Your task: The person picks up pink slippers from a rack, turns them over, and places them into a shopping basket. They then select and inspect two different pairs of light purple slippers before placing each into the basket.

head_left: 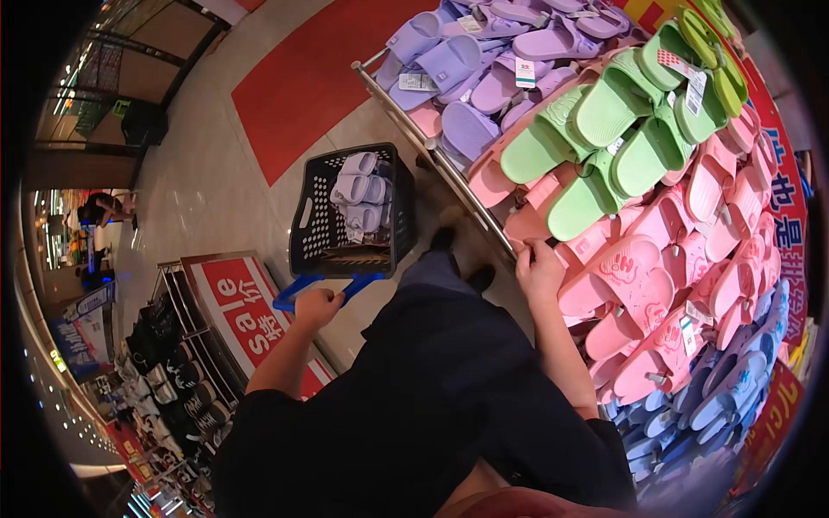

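Note:
My left hand [318,307] is closed round the blue handle [356,285] of a black shopping basket [306,244]. Inside the basket lie several pale purple slippers [352,188], with something flat and brown near the handle end. My right hand [537,262] rests at the metal rail of the slipper display, its fingers curled beside the pink slippers [528,220]; whether it grips anything is too small to tell. Green slippers [540,149] lie on top of the pink ones, beyond my right hand. Purple slippers [471,129] fill the far end of the display.
Blue slippers [734,384] are heaped at the near right. A red sale sign [237,306] stands beside a shoe rack [194,388] on the left. The metal rail [466,194] edges the display. A red mat [298,95] covers floor ahead; a person [112,207] is far left.

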`<state>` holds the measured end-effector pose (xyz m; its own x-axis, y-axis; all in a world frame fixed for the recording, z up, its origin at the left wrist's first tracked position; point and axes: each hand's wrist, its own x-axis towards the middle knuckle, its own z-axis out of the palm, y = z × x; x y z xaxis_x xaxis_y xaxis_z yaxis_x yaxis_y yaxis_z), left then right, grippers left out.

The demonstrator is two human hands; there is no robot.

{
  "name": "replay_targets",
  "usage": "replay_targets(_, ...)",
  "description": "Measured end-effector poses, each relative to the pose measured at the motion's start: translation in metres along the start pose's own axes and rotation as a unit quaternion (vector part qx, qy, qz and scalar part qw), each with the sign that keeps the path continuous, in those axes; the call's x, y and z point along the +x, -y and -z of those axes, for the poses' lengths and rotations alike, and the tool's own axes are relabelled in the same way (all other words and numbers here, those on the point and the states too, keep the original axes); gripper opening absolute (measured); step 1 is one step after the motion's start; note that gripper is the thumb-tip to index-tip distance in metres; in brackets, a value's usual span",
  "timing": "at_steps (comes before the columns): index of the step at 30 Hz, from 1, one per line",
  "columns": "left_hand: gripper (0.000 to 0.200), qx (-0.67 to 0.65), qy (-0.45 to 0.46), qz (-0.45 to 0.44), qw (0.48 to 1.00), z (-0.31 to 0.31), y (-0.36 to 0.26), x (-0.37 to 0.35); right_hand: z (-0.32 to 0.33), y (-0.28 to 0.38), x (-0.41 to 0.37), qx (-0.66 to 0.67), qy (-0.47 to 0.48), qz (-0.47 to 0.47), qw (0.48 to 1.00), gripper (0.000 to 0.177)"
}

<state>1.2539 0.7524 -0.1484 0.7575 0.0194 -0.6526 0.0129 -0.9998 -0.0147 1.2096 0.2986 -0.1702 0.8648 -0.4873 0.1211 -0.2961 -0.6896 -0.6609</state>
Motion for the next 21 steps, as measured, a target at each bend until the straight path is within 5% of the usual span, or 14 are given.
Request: replay_targets(21,0.047,-0.173,-0.042,-0.123,0.976,-0.013,-0.076,0.0,-0.014,-0.004,-0.003,-0.056,0.001,-0.009,0.998,0.013)
